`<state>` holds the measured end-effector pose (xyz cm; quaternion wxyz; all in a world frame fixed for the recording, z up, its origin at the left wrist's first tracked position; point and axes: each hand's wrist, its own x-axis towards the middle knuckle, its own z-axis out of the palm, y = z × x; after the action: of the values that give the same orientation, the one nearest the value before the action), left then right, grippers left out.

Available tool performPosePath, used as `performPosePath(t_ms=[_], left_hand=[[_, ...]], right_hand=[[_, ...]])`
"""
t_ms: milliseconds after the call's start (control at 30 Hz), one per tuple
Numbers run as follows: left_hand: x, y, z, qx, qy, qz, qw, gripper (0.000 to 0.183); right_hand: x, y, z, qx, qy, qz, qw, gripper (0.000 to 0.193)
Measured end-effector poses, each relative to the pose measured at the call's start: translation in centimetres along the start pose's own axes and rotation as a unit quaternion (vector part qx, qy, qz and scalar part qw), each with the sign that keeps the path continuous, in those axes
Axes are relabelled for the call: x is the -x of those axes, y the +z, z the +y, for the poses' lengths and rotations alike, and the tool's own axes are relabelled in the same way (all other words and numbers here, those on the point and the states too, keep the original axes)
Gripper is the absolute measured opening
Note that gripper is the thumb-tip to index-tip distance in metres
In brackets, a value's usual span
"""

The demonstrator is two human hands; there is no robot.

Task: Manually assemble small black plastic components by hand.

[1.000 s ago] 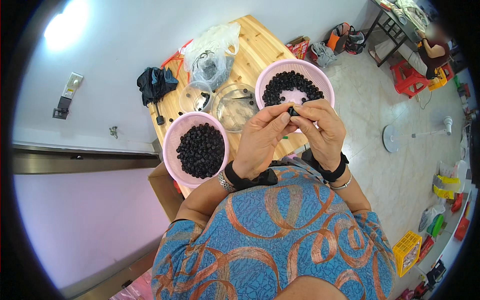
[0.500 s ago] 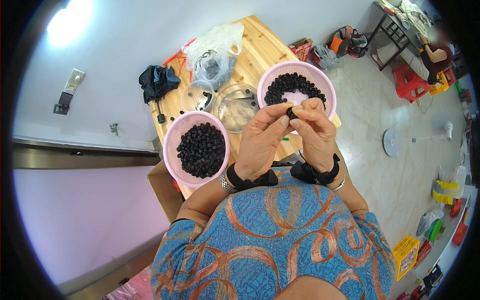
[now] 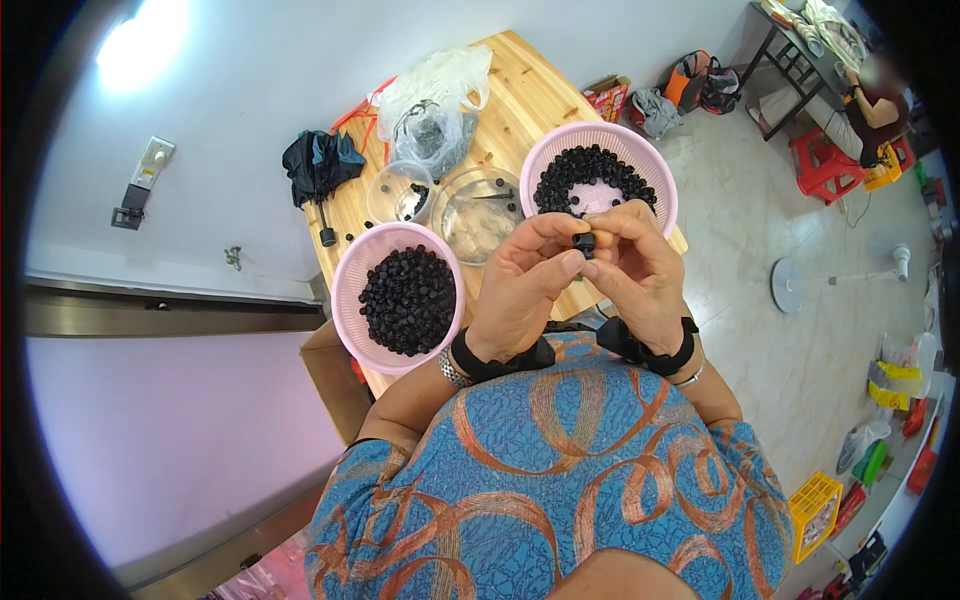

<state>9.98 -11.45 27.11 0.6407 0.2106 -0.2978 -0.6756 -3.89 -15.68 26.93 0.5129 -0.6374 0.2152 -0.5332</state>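
Note:
Between my two hands, in front of the right basket, is a small black cap-like part (image 3: 583, 243). My left hand (image 3: 525, 275) pinches it from the left with thumb and forefinger. From the other side my right hand (image 3: 640, 265) closes its thumb and fingers on the same part. Just beyond the hands stands a pink basket (image 3: 667, 185), with many black parts (image 3: 590, 172) heaped around a bare patch of its bottom. To the left of my left hand, a second pink basket (image 3: 345, 310) holds a fuller pile of black parts (image 3: 405, 300).
On the wooden table (image 3: 535, 85) are a round clear tray (image 3: 470, 225), a clear tub (image 3: 385, 195) with a few black parts, a plastic bag (image 3: 435, 110) and a folded umbrella (image 3: 318, 170). A cardboard box (image 3: 330, 370) stands below. A person (image 3: 875, 120) sits far right.
The black part has turned between my fingertips and shows more of its side. My hands have shifted slightly down, and the right fingers have changed their hold. The whole view has moved a little.

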Motion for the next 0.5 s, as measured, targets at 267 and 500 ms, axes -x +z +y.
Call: performPosePath(t_ms=[267, 500], left_hand=[[0.2, 0.1, -0.1, 0.014, -0.018, 0.011, 1.000, 0.022], [0.3, -0.5, -0.2, 0.020, -0.001, 0.013, 1.000, 0.021]], right_hand=[[-0.6, -0.5, -1.0, 0.115, -0.034, -0.036, 0.992, 0.028], [-1.3, -0.7, -1.2, 0.127, -0.045, -0.093, 0.987, 0.023]])
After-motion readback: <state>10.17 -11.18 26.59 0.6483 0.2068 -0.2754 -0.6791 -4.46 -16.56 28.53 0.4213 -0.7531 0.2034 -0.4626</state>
